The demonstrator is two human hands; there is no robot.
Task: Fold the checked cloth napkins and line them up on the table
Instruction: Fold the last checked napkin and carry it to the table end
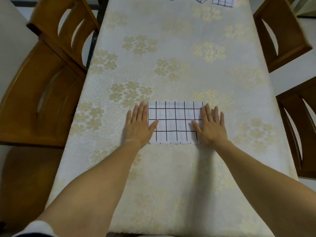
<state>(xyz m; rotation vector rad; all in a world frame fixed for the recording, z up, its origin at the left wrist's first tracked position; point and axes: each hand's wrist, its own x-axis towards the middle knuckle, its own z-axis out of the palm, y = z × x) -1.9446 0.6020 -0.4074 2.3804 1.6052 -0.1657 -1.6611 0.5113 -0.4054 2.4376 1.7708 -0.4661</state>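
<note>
Folded white checked napkin (175, 123) lies flat; other napkins (222, 1) well beyond.

Folded napkin (174, 123) on table (171, 168) — hands at its sides, more napkins (222, 0) far end — chairs (42, 100) flanking

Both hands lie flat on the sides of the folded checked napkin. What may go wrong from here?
1. The left hand and right hand press only the side edges of the napkin; its middle may spring open when they lift.
2. A lower layer peeks out at the near edge, so the fold may end uneven.
3. Pushing sideways may drag the tablecloth and shift the other napkins at the far end.
</note>
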